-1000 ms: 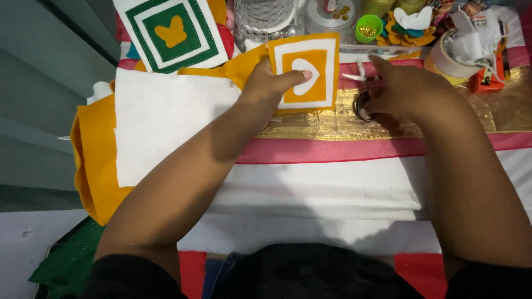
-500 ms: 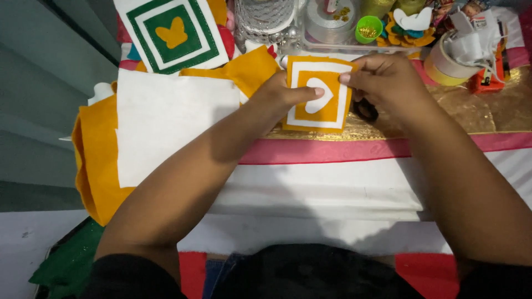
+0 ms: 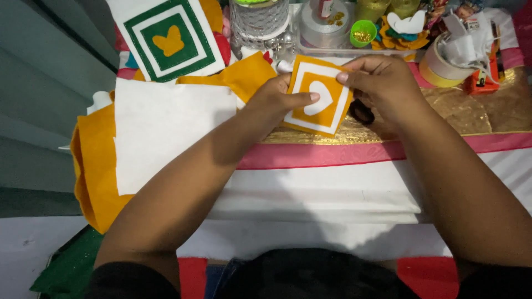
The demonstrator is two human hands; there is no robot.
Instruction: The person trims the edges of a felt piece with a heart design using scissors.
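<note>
Orange felt square (image 3: 317, 95) held by both hands, left hand (image 3: 275, 101) and right hand (image 3: 382, 86).

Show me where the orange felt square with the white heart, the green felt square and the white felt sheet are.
orange felt square with white heart (image 3: 310, 113), head view, lower orange border
green felt square (image 3: 169, 39), head view, green centre panel
white felt sheet (image 3: 166, 130), head view, bare middle

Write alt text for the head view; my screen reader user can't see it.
Both hands, left hand and right hand, hold an orange felt square with white borders and a white heart above a cluttered craft table. A white felt sheet lies to the left.
</note>
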